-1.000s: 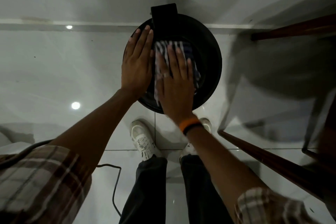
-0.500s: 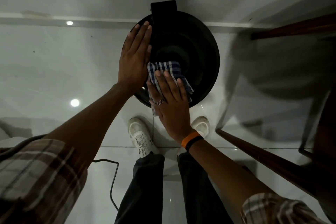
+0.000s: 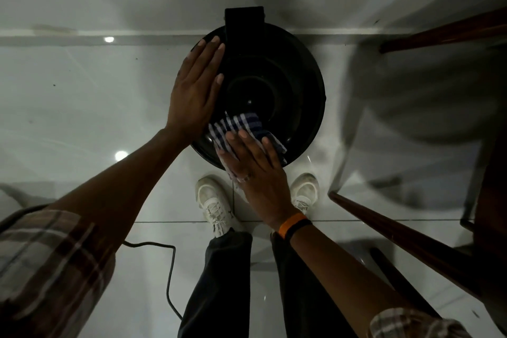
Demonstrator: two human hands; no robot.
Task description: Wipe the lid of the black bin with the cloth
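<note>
A person stands over a round black bin lid (image 3: 290, 85) on a white tiled floor, wiping it.
The left hand (image 3: 193, 96) lies flat, fingers together, steadying it; the right hand (image 3: 255, 170), fingers slightly spread, has dragged the checked cloth (image 3: 241, 125) back to the near rim, finishing a stroke.

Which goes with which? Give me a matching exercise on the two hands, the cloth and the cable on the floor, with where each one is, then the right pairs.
Column one:
1. left hand
2. right hand
3. cloth
4. cable

Column two:
A. lies on the floor tiles beside the person's leg
B. rests flat on the left part of the bin lid, bare
C. spread on the near part of the lid, partly under fingers
D. presses the checked fabric at the lid's near edge

Pairs: 1-B, 2-D, 3-C, 4-A
</note>
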